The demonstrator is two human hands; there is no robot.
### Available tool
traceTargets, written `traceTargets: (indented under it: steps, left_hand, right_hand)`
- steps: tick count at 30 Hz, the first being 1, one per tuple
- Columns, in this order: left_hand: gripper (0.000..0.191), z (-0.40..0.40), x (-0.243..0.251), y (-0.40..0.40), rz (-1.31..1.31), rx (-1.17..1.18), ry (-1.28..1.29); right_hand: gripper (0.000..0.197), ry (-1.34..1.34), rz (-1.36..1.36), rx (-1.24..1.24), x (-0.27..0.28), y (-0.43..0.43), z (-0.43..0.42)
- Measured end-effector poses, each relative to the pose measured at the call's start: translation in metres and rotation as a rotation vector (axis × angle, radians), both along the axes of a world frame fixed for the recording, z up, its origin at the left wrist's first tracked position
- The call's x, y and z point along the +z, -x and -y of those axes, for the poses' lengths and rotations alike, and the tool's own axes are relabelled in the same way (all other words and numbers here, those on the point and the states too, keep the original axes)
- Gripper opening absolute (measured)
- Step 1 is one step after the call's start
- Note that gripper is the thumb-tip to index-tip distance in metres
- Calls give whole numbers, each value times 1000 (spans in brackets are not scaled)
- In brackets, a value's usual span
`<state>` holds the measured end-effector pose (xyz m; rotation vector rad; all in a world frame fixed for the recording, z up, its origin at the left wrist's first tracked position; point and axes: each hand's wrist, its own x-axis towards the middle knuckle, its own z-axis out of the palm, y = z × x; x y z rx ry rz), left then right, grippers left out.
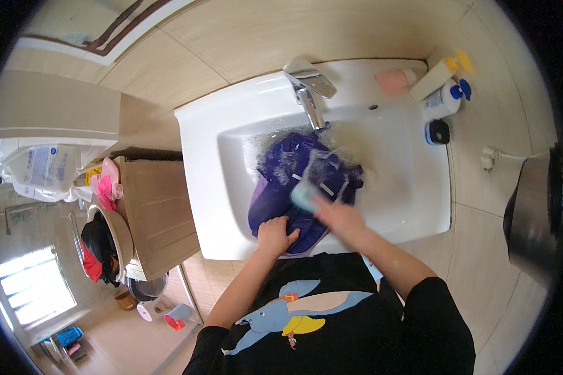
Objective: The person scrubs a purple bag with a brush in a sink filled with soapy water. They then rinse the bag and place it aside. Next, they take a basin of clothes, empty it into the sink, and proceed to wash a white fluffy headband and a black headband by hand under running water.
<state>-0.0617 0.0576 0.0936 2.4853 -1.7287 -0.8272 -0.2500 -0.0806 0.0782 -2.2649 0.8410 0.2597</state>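
Observation:
A wet purple fabric item, perhaps a bag or garment point(277, 197), lies bunched with suds in a white washbasin point(403, 197). My left hand point(277, 236) presses on its near edge, thumb apart from the fingers. In my right hand point(335, 215) is a pale green scrubbing brush point(304, 196), blurred by motion, over the fabric's middle; its bristles are hard to make out. A chrome faucet point(312, 105) stands behind the fabric, its spout pointing toward it. Foamy water lies around the fabric's far side.
Pump bottles point(443, 101), a pink container point(391, 81) and a small dark-topped container point(437, 132) line the basin's right and back rim. At left stand a wooden cabinet point(159, 206) and a tub point(122, 229) of clothes. A dark bin-like object point(530, 215) is at right.

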Motion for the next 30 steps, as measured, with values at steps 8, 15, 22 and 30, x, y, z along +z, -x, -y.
traceTargets:
  steps: [8, 15, 22, 30]
  left_hand:
    - [42, -3, 6, -7, -86, -33, -123]
    - [30, -17, 7, -13, -190, 306, 73]
    - [16, -42, 38, -33, -316, 485, 385]
    - [35, -86, 31, -62, -790, 821, 35]
  right_hand:
    - [37, 166, -62, -183, -29, 35, 71]
    - [38, -39, -103, 183, 11, 20, -6]
    - [44, 54, -48, -251, -23, 36, 59]
    - [46, 121, -56, -131, -30, 36, 46]
